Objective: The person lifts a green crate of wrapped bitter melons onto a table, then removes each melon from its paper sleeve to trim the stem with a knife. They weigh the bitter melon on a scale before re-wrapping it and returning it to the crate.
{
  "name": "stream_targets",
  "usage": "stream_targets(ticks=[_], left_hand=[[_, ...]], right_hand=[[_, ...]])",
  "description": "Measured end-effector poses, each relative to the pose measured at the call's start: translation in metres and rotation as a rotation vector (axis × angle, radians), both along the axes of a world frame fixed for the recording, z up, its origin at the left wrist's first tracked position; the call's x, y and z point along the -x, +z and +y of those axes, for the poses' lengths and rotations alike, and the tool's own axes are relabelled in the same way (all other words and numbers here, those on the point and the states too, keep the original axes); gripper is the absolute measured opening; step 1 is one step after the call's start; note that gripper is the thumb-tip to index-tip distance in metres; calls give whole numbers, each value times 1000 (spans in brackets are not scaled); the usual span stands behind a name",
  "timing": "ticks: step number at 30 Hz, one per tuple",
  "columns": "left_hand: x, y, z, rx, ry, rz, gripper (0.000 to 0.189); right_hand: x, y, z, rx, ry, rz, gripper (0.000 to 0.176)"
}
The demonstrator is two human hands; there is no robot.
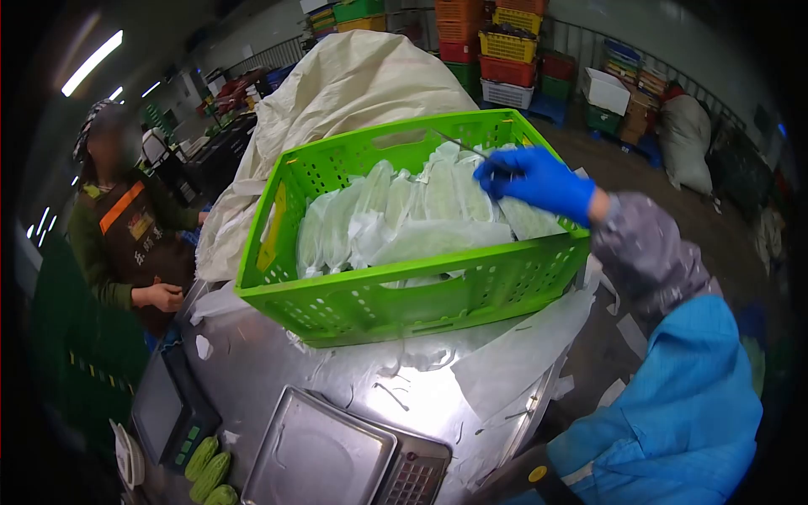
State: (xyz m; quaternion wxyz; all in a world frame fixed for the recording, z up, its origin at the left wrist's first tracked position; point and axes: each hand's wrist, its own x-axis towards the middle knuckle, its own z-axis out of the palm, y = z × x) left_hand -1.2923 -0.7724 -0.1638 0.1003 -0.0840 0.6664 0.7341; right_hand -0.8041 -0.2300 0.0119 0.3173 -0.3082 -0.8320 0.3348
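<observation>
- Head view: one picture, looking down over a steel work table (261, 362) in a dim warehouse.
- The right hand (534, 181), in a bright blue glove, reaches out over the far right corner of a green crate (404, 295). A grey sleeve cover and a blue jacket sleeve trail back to the lower right.
- Its fingers are curled closed around the end of a thin metal tool (459, 143), which points up and to the left above the crate's contents. What kind of tool it is cannot be told.
- The left hand does not appear.
- The green crate sits on the table, tilted, with its near wall lower than its far wall. It is filled with wrapped vegetables (396, 215), long pale shapes in whitish sleeves that lie side by side.
- The gloved hand hovers just above the rightmost of them.
- Loose white paper sheets (522, 353) lie on the table under and beside the crate.
- Near the bottom edge is a weighing scale (316, 450) with a flat metal tray, and left of it three green gourds (209, 471).
- Behind the crate rises a large cream-coloured sack (353, 80).
- At the left stands a co-worker (126, 236) in a dark apron, one hand at the table edge.
- Stacked coloured crates (505, 46) line the back wall.
</observation>
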Motion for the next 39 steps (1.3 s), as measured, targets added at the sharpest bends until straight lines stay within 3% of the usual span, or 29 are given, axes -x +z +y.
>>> stream_targets(ticks=[1,2,4,5,7,8,9,10,11,13,14,18,23,24,26,30,33,34,36,39], left_hand=[[-8,7,10,-25,21,-19,43],[-19,9,15,-25,25,-16,43],[-41,11,23,509,-369,637,45],[-44,14,25,511,-358,639,45],[-45,22,28,713,-464,715,49],[-53,26,33,663,-432,600,43],[-67,37,44,668,-423,599,43],[-81,50,55,350,-283,331,40],[-93,60,64,32,-141,65,37],[-105,65,69,118,-184,108,36],[-108,63,71,95,-180,94,36],[-129,71,76,95,-222,94,37],[-144,83,87,76,-223,91,37],[-147,86,92,72,-222,94,37],[-159,98,109,50,-292,107,39],[-181,94,144,-91,-512,101,41],[-224,101,186,-117,-683,50,36],[-231,86,198,-157,-799,110,49],[-270,96,225,-229,-1000,-23,55],[-327,103,250,-639,-1301,-251,66]], right_hand=[[-3,9,17,-244,-236,-314,24],[-7,11,38,-295,-368,-561,35],[-21,-22,94,-289,-449,-828,42],[-24,-35,107,-294,-440,-822,42],[-24,-57,126,-165,-435,-1054,64],[-22,-72,131,-168,-425,-1048,64],[-20,-87,131,-214,-481,-1054,77],[-19,-98,133,-259,-536,-1062,90],[-18,-100,133,-256,-527,-1063,90],[-16,-100,133,-246,-500,-1066,108],[-19,-98,134,-249,-497,-1065,108],[-28,-82,139,-183,-486,-982,105],[-43,-44,147,-71,-424,-190,82],[-39,-25,133,-76,-430,-183,82],[-34,18,101,183,-83,309,73],[-26,72,51,240,60,398,60],[-17,92,-6,448,186,410,56],[-11,91,-23,537,228,339,57],[7,75,-58,604,304,239,58],[40,19,-113,603,473,279,62]])
